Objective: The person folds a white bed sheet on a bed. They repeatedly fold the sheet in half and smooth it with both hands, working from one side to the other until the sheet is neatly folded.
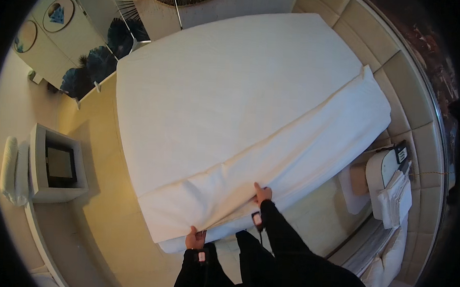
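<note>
A white sheet [220,104] covers the wide bed. Along the near side a strip of the fabric [303,139] lies doubled over, with soft folds running from the headboard end to the foot. My left hand [194,239] pinches the sheet's near edge close to the foot corner, thumb on top. Farther right, my right hand [263,194] grips the same edge with its thumb up; its fingers are partly hidden beneath the cloth. Between the hands the edge is lifted a little, and the pale mattress side [214,237] shows below it.
A padded beige headboard [394,79] borders the right. Beside it stands a white nightstand [375,176] near folded white linens [397,200]. To the left are a white cabinet [81,193] with a dark-framed screen and rolled white bedding [9,168]. Decorated panels [96,26] stand beyond the bed.
</note>
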### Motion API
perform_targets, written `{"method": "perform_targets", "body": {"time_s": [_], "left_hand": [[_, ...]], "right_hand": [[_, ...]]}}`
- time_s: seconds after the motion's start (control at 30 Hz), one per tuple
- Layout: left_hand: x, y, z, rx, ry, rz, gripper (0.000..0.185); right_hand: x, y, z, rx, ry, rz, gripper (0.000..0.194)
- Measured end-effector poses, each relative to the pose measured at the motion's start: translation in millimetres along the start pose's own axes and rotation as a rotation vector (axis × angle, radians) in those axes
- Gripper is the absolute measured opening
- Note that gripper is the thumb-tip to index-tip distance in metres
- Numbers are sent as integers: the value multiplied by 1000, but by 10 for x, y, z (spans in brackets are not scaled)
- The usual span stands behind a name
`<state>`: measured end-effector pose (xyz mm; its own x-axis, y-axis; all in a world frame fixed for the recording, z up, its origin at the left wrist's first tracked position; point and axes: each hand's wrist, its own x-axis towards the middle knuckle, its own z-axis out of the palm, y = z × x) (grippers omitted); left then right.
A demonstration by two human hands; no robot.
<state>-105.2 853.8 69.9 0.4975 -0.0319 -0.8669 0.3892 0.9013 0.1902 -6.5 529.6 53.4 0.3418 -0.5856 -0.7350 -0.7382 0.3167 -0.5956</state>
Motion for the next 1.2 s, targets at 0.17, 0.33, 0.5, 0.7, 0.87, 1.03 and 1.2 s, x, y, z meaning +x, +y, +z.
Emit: {"method": "perform_targets", "body": {"time_s": [0.17,0.33,0.5,0.7,0.87,1.03,1.2], "left_hand": [[-10,-8,24,25,25,63,34],[-93,-50,119,-42,52,78,33],[-135,-44,132,-114,54,42,34],[-180,-74,164,-121,119,135,35],[-242,-43,260,-152,-89,190,34],[-343,-49,271,-292,-146,258,30],[-251,-181,353,-464,-30,188,28]], "right_hand": [[61,-292,-178,282,-193,-50,24],[-296,188,-687,400,-134,54,26],[3,632,-652,164,23,72,23],[127,672,-701,548,-106,311,28],[50,191,-641,549,-327,25,14],[-670,-321,-818,746,-456,-42,12],[-728,-310,-987,917,-337,108,15]]}}
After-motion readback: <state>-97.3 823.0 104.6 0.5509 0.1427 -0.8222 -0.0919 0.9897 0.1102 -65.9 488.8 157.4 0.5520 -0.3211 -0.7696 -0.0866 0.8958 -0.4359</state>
